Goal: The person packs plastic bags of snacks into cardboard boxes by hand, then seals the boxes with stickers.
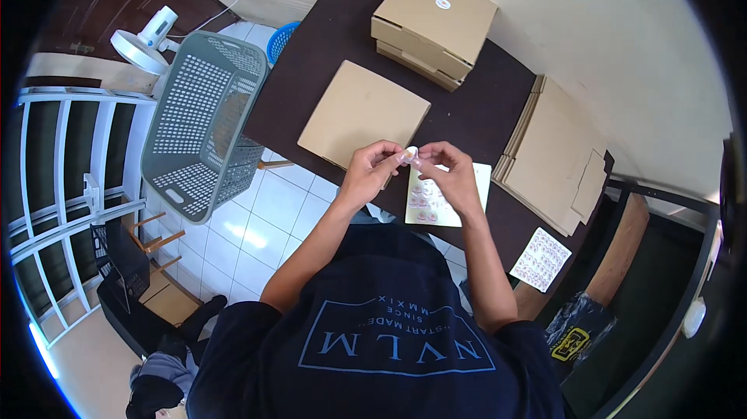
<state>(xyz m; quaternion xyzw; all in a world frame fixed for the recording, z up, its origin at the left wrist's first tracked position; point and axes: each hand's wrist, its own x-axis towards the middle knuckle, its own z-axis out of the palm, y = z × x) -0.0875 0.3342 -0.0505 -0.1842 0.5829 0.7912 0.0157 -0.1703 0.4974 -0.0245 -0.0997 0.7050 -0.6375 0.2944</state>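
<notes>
Between the fingertips of both hands is a small round sticker [410, 154], pale with an orange patch. My left hand [370, 172] pinches its left side, and my right hand [451, 176] pinches its right side. Just left of the hands lies a closed cardboard box [364, 113] on the dark table [303, 53]. Under and beside my right hand rests a sticker sheet [443, 213] with pink-toned round stickers, partly covered by the hand.
Stacked boxes [434, 14], the top one bearing a round sticker, stand at the back. Flattened cardboard [552, 150] and another sticker sheet [541, 259] lie at the right. A grey basket [204, 119] and white fan [144, 45] stand left. A person [159, 380] is at lower left.
</notes>
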